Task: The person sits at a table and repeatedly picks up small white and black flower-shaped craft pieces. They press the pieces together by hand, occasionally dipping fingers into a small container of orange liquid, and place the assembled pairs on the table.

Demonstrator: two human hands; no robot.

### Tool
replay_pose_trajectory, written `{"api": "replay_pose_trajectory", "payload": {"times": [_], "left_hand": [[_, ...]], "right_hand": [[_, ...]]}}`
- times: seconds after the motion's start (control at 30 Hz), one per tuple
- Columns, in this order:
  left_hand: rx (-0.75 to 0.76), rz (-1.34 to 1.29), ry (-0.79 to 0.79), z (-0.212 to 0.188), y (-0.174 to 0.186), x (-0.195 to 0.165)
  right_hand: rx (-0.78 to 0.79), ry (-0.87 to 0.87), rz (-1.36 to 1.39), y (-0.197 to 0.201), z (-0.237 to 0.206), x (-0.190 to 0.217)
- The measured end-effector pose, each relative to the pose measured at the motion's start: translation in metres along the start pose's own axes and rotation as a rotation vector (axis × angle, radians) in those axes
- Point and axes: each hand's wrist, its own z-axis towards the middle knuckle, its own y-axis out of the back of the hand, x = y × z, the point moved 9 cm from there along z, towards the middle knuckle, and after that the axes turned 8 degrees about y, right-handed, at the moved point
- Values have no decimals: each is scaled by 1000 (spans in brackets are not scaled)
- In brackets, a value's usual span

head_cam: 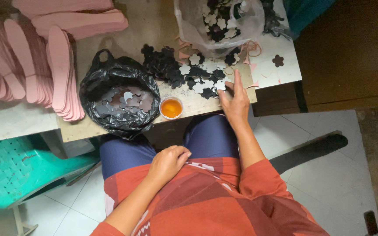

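step: we pick one flower cutout from the pile, frame centre | right hand fingers spread, holding nothing | left hand loosely curled, empty, on lap | tip: we pinch one edge, clear of the glue cup

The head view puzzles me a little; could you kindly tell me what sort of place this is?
Probably a small footwear craft workshop: stacks of pink insoles, a pile of flower cut-outs under the right hand, and a small cup of amber glue on a worn table.
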Motion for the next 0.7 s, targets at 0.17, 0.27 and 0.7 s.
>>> {"api": "replay_pose_trajectory", "payload": {"times": [0.17, 0.27, 0.7], "left_hand": [[-82, -79, -40, -13, 37, 1], [-104, -112, 56, -19, 52, 10], [-156, -767, 49, 4, 62, 19]], "right_hand": [[1, -78, 35, -4, -3, 3], [-13, -71, -1, -4, -6, 5], [252, -127, 554, -35, -30, 59]]}}
